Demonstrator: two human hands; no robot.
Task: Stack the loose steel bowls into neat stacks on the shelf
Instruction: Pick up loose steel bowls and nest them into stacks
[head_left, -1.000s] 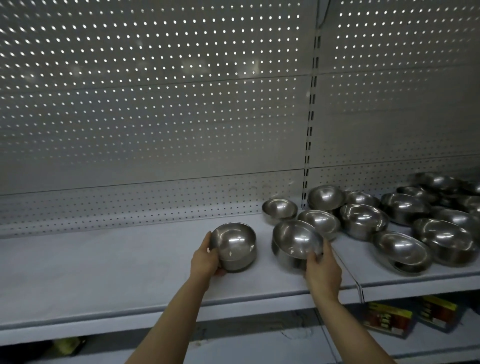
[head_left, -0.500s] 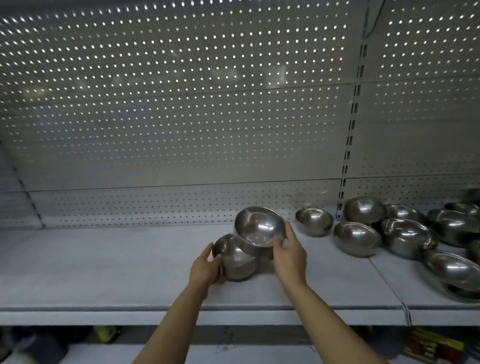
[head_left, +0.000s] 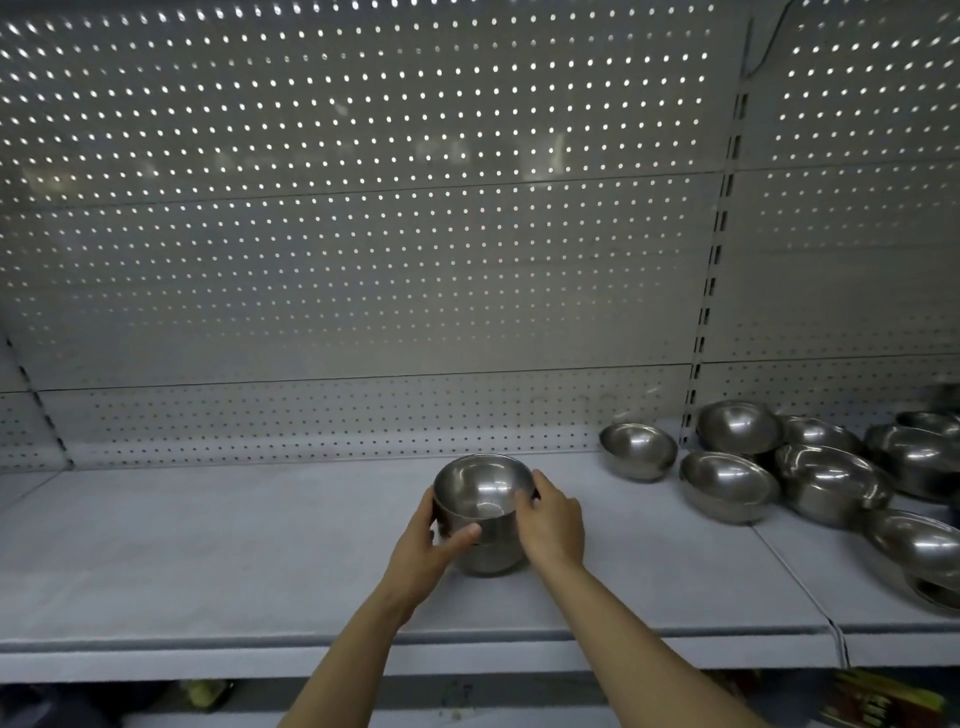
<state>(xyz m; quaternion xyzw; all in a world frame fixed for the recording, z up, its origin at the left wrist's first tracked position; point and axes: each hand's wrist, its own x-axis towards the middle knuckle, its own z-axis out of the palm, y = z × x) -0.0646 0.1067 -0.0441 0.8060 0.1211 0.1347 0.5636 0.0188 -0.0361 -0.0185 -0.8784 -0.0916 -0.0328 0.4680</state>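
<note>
Together we clasp the stacked steel bowls (head_left: 480, 514) mid-shelf (head_left: 208, 561): left hand (head_left: 422, 552) and right hand (head_left: 550, 525) each keep a closed grip on its sides; loose bowls (head_left: 727, 486) lie right.

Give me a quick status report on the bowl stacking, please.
Both hands, left hand and right hand, gripping the stack. Loose bowls wait right. Nothing in the way.

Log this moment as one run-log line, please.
step: nesting | left hand: holds small stack of round steel bowls | right hand: grips same stack | stack: on grey shelf | loose steel bowls: unstacked, at right
</note>
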